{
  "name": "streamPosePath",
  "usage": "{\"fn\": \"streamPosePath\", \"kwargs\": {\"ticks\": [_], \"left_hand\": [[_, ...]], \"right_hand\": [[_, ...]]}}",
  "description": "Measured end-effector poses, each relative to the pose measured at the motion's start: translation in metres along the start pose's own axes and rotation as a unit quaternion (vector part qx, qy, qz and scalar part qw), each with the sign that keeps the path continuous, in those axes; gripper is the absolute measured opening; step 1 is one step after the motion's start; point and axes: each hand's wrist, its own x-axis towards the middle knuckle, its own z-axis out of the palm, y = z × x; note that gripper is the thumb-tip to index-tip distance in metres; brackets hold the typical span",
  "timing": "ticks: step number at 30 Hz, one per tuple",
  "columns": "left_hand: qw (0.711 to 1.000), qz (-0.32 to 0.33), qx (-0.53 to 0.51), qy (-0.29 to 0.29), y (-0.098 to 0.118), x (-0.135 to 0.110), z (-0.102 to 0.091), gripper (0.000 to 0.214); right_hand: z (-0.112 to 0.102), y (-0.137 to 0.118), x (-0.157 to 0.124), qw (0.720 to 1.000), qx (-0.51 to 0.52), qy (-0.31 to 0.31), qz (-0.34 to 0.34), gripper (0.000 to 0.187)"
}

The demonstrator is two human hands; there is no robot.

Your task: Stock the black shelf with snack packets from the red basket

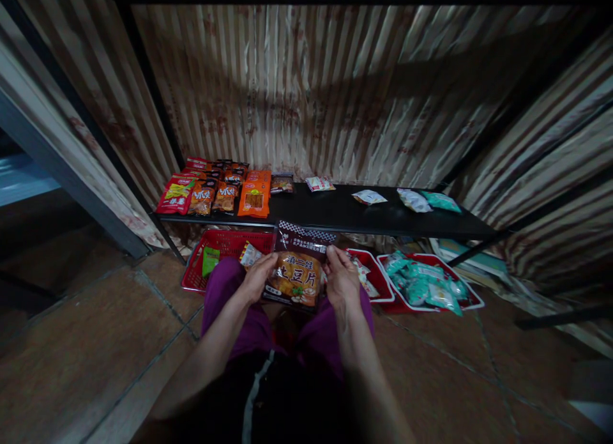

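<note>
1. While crouching at the low black shelf (pixel 335 215), gripping one brown snack packet (pixel 295 268) in both hands: clasping its left edge with the left hand (pixel 256 276) and its right edge with the right hand (pixel 341 278), fingers closed on the wrapper.
2. Holding that packet upright above the lap, near the shelf's front edge, not yet lying on it.
3. Judging the far-left end as done: seeing red, brown and orange packets (pixel 215 191) lying there in tight, overlapping rows.
4. Finding the middle and right of the shelf only thinly covered: noting a few loose packets (pixel 414 200) lying well apart.
5. Reckoning plenty as left: spotting a left red basket (pixel 225 243) on the floor holding a green and a pale packet, and a right red basket (pixel 472 298) heaped with teal packets (pixel 421 284), both just near of the shelf.
</note>
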Motion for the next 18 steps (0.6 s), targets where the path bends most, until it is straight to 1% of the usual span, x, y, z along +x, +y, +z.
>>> {"fn": "streamPosePath", "kwargs": {"ticks": [3, 6, 8, 10, 13, 16, 18], "left_hand": [[1.000, -0.005, -0.003, 0.002, 0.001, -0.001, 0.001, 0.031], [1.000, -0.003, -0.006, 0.006, 0.005, 0.001, 0.003, 0.036], [1.000, 0.021, 0.001, -0.008, 0.010, 0.004, 0.005, 0.040], [0.998, 0.059, 0.004, -0.019, 0.015, 0.008, 0.008, 0.040], [0.995, 0.100, -0.001, 0.004, 0.021, 0.015, 0.013, 0.040], [0.993, 0.116, -0.006, 0.023, 0.024, 0.020, 0.018, 0.040], [0.991, 0.126, -0.008, 0.045, 0.024, 0.021, 0.021, 0.039]], "right_hand": [[-0.001, 0.002, 0.000, 1.000, 0.006, 0.011, -0.002, 0.032], [-0.001, 0.005, -0.001, 1.000, -0.005, 0.028, 0.006, 0.033], [-0.001, 0.007, -0.002, 0.999, -0.017, 0.043, 0.009, 0.034], [0.000, 0.008, -0.003, 0.999, -0.029, 0.045, 0.006, 0.034], [0.002, 0.009, -0.006, 0.999, -0.037, 0.028, 0.001, 0.032], [0.004, 0.007, -0.009, 0.999, -0.031, 0.010, 0.015, 0.031], [0.005, 0.006, -0.010, 0.999, -0.025, 0.002, 0.026, 0.029]]}}
